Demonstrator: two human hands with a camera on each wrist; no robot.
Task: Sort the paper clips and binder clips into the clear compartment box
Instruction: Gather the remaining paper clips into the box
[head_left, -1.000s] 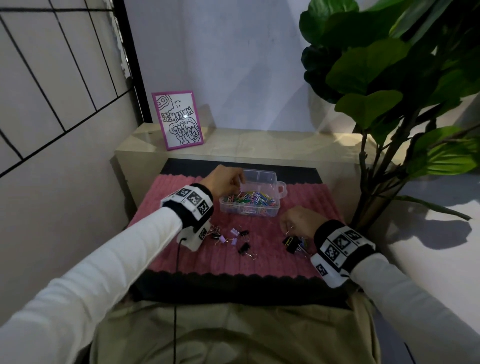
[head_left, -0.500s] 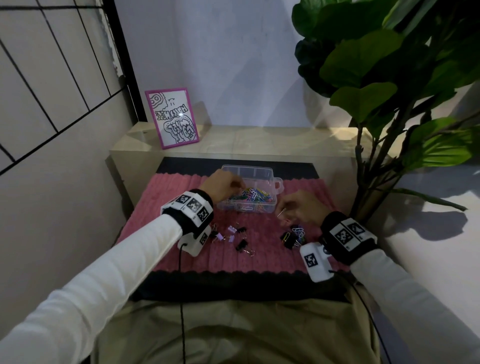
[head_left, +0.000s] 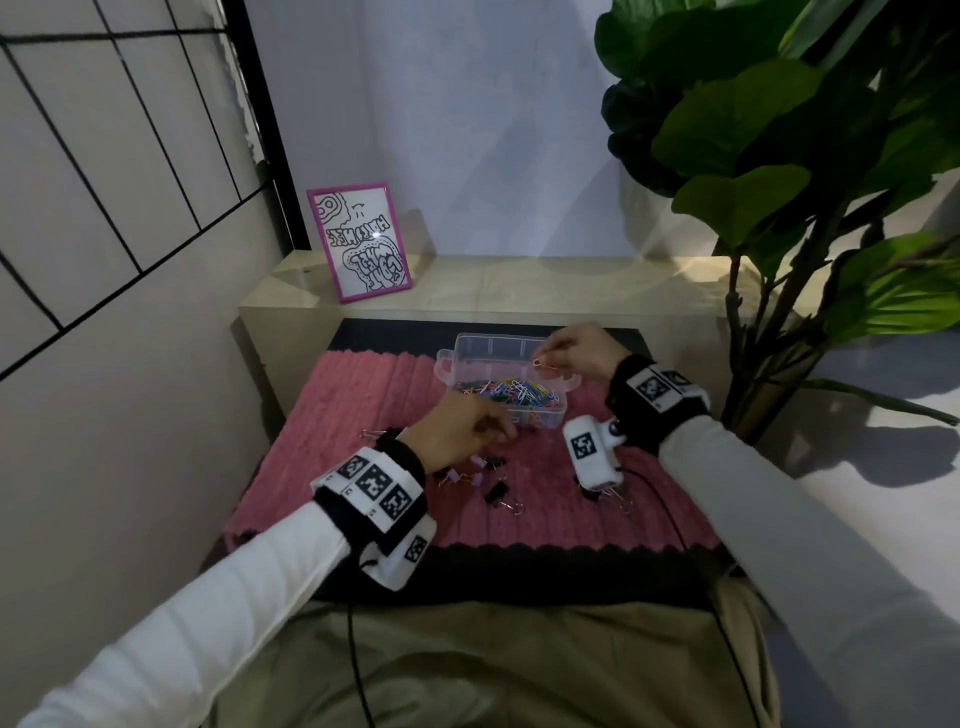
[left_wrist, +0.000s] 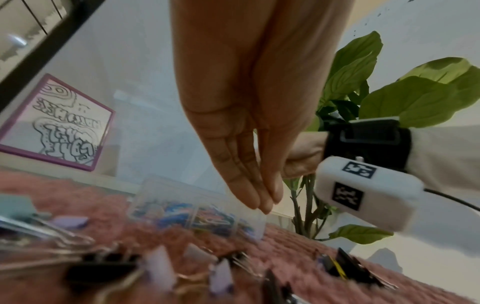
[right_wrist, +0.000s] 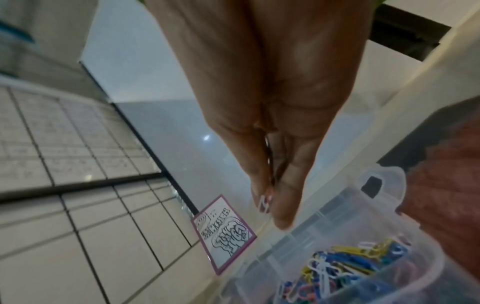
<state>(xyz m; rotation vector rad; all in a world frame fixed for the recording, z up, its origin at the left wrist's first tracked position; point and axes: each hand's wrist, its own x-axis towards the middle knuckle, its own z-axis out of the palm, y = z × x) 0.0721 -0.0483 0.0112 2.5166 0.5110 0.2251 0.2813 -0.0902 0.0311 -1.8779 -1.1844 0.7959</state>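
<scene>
Near the front edge of the ribbed pink mat, small black and lilac binder clips lie loose. The left hand hovers above them, fingers straight and together, empty, likely reaching. Further back, the clear plastic compartment box holds a heap of coloured paper clips. Over its far-right corner the right hand pinches a pale wire paper clip, seemingly to drop it in

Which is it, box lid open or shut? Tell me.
Open: the clear compartment box shows no lid over it, and the right hand holds a paper clip above its compartments.
</scene>
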